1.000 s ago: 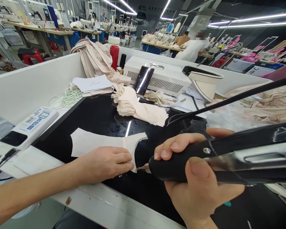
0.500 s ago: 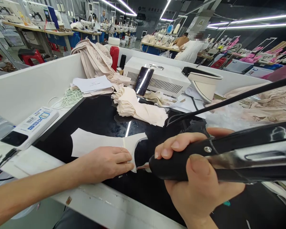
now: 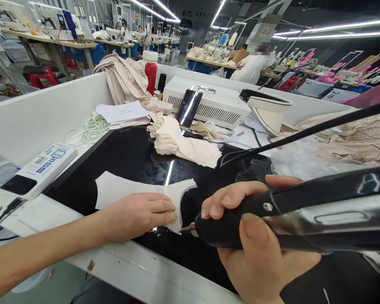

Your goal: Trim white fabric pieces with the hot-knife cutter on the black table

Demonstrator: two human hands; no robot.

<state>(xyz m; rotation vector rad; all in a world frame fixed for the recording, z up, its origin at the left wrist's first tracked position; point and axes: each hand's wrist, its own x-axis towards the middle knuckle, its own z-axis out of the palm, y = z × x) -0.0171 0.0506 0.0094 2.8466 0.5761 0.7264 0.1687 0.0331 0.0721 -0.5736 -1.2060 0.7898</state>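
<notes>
My left hand [image 3: 142, 216] lies flat on a white cut piece of fabric [image 3: 114, 188], fingers stretched out, pressing near a seam or raised strip at its right part. The piece lies on a glossy black work surface [image 3: 126, 147], and part of it is hidden under the hand. My right hand [image 3: 256, 240] is wrapped round a black hand-held tool [image 3: 304, 207] with a long metal lever and a thin metal tip [image 3: 189, 228]. The tip is at the lower right corner of the fabric; whether it touches is hard to tell.
Behind lies a stack of cream fabric pieces [image 3: 180, 143], with a phone [image 3: 190, 107] leaning on a white vented box [image 3: 212, 99]. A black cable [image 3: 304, 134] crosses on the right. At left are green elastic cords [image 3: 95, 130] and a white device [image 3: 39, 169].
My right hand and the tool have shifted slightly left, the tip a little lower. My left hand's fingers lie flatter on the fabric. The whole view has moved a little.
</notes>
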